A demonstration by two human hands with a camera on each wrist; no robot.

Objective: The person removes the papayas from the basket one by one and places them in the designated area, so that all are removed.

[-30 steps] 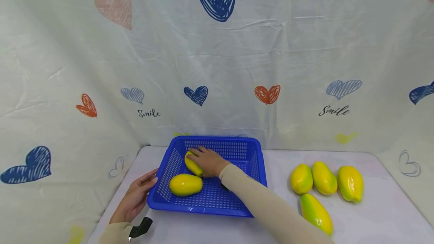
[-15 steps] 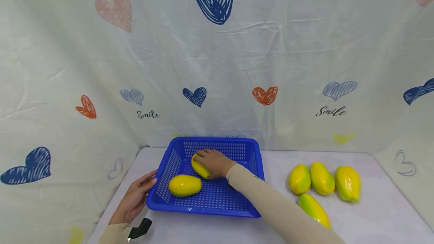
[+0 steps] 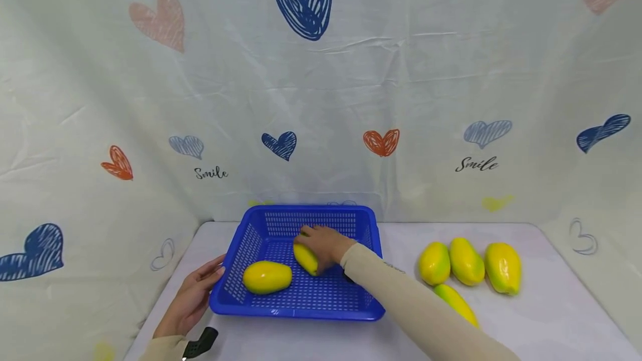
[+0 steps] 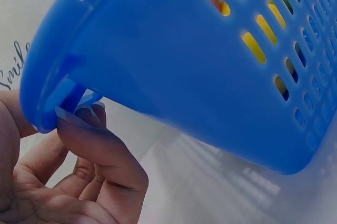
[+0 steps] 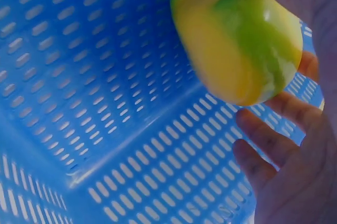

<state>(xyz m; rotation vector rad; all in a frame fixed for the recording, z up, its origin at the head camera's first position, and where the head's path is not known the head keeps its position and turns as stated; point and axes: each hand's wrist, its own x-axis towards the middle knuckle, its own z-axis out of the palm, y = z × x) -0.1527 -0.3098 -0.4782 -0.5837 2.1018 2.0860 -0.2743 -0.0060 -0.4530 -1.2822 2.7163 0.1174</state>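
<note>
Pale cloth (image 3: pixel 346 82) backs a glossy yellow, green-patched fruit (image 5: pixel 239 48)

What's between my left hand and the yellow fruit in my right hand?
The basket's left wall and another yellow fruit lie between your left hand and the held fruit in the head view.

**Slotted blue basket (image 3: pixel 296 312) with a mango-like fruit (image 3: pixel 305 259) held inside**

The rectangular plastic basket sits upright on the pale tabletop (image 3: pixel 546 316), its walls and floor pierced by rows of slots. The left hand (image 3: pixel 192 294) holds its left rim. Near the middle of the basket, the right hand (image 3: pixel 325 245) grips the glossy, oval fruit, yellow with green patches, its long axis slanting from far left to near right. A second, mostly yellow fruit (image 3: pixel 267 277) lies on its side to the left and nearer, lengthwise from left to right.
</note>
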